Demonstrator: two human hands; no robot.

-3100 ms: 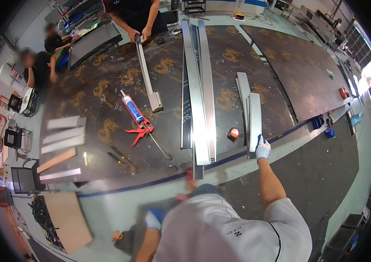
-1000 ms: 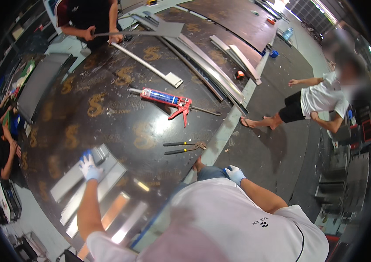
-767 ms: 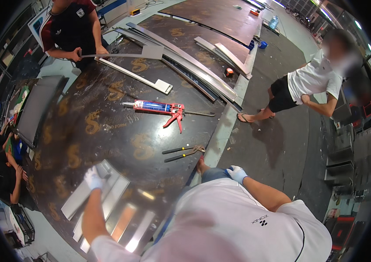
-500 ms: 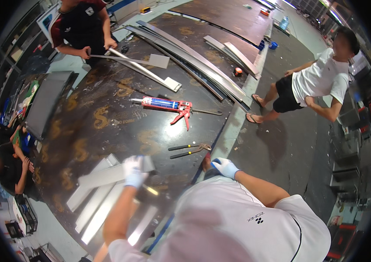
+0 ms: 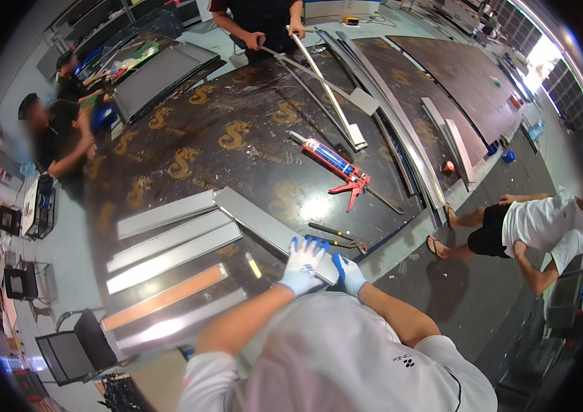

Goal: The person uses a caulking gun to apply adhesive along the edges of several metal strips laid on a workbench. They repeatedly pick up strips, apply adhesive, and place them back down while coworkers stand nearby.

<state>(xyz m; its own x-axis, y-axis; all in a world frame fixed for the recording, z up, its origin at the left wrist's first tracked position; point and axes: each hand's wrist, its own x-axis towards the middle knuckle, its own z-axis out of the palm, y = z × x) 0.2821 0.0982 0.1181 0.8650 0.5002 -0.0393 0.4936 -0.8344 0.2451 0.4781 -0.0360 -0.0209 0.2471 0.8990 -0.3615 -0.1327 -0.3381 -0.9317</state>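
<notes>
My left hand [image 5: 303, 262], in a white glove with blue fingertips, lies over the near part of a long grey metal strip [image 5: 258, 223], its fingers wrapped across it. At the strip's near end, my right hand [image 5: 348, 273] is closed against the edge; its fingers are partly hidden. The strip's far end rests by a fanned group of silver strips [image 5: 174, 248] on the dark table. Just beyond my hands lie black-handled pliers [image 5: 338, 237]. A yellow marker-like stick [image 5: 253, 266] is left of my left hand.
A red caulking gun [image 5: 336, 165] lies mid-table. Long metal profiles [image 5: 391, 113] stretch along the right side. An orange-toned strip [image 5: 164, 297] is at the left. Across the table a person [image 5: 257, 24] holds a thin bar; another person [image 5: 539, 223] stands at right.
My left hand has moved right, bringing the grey strip off the pile toward my right hand. My view has turned, so the table appears shifted. The right hand stays near the table edge.
</notes>
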